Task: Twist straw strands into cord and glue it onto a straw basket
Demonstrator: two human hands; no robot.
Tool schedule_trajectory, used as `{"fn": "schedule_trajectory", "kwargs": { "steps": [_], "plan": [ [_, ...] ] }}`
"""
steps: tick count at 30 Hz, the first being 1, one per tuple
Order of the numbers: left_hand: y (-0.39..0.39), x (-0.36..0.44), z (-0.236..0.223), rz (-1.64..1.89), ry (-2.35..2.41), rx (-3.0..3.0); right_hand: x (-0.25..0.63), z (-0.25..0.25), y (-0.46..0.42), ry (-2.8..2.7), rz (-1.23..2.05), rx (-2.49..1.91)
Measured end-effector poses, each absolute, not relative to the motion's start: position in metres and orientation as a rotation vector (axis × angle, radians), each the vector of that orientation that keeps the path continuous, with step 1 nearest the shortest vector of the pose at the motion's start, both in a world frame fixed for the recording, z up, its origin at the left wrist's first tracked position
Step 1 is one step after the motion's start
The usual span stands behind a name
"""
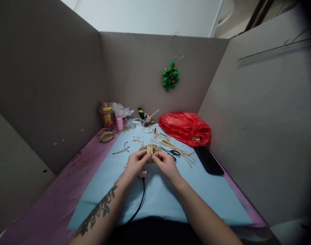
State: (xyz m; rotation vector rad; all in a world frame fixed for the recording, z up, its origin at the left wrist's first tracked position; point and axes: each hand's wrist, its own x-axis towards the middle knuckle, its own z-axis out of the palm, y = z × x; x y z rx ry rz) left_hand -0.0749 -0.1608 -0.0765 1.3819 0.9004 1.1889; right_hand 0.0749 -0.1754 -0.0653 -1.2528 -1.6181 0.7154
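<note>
Between my two hands is a small round woven straw piece [150, 148] with a flat band across its middle. My left hand [135, 163] pinches its near left side, thumb and forefinger together. My right hand [168, 166] grips the near right side in the same way. Partly hidden behind my left wrist lies a pink tool [143, 174] with a black cord [142, 195] running toward me. Black-handled scissors [174, 153] rest just beyond my right hand. Long loose straw strips [180, 150] lie past the scissors, and a dark twig-like piece [121, 150] lies to the left.
A black phone [208, 160] and a red plastic bag [184, 126] are on the right. At the back stand a cup of pens [145, 120], a pink thread spool [119, 123] and a jar [107, 117]. A small woven basket [105, 136] sits left. Grey panels enclose the table.
</note>
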Motion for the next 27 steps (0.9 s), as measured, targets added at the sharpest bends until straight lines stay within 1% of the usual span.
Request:
{"fn": "schedule_trajectory", "kwargs": {
  "steps": [9,27],
  "plan": [
    [-0.1645,-0.0729,-0.0701,1.2,0.934,1.312,0.0743,-0.0629,-0.1759,-1.629,0.698,-1.236],
    [-0.1645,-0.0716,-0.0726,1.184,0.87,1.293,0.0748,-0.0672,-0.1731,-1.553,0.631,-1.234]
  ]
}}
